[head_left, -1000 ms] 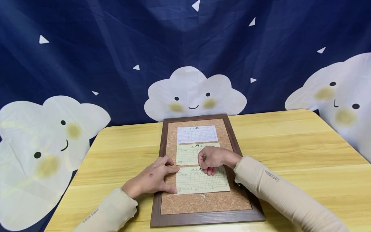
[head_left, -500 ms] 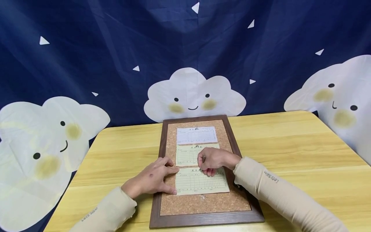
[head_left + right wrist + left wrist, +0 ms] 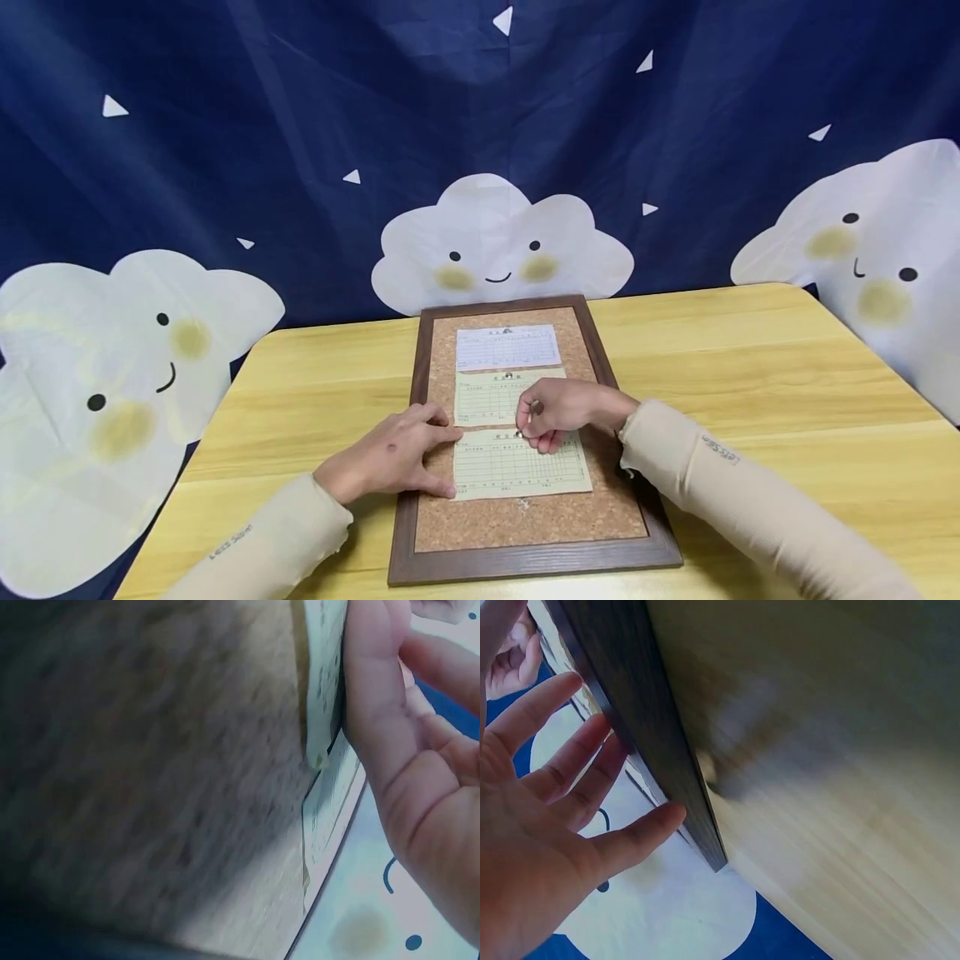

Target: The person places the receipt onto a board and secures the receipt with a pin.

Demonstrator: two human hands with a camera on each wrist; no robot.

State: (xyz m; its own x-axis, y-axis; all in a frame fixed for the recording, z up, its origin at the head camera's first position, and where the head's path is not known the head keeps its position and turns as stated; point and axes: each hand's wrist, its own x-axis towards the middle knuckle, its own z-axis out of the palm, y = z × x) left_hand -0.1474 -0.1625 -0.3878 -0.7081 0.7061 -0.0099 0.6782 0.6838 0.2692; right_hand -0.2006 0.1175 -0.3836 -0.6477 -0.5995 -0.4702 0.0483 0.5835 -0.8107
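Observation:
A cork board (image 3: 480, 533) in a dark brown wooden frame lies on the table and bears three printed slips, one above another. The farthest slip (image 3: 495, 352) is white; the middle slip (image 3: 480, 406) and the nearest slip (image 3: 510, 475) are pale yellow. My right hand (image 3: 558, 408) pinches at a small silvery pushpin (image 3: 518, 434) on the nearest slip's top edge, thumb and index fingertips together there. My left hand (image 3: 397, 454) rests spread on the board's left side, its fingertips at that slip's left edge. In the left wrist view its fingers (image 3: 562, 754) reach over the frame.
Similar pins sit at the top of the white slip, a pin (image 3: 507, 331), and the middle slip, another pin (image 3: 508, 375). Below the nearest slip is a small pale mark (image 3: 523, 504) in the cork. A dark blue cloud-print cloth (image 3: 300, 125) hangs behind the wooden table (image 3: 735, 358).
My right hand and sleeve have shifted slightly to the right, and more of the pushpin shows beside the fingertips. The left hand stays in place on the board.

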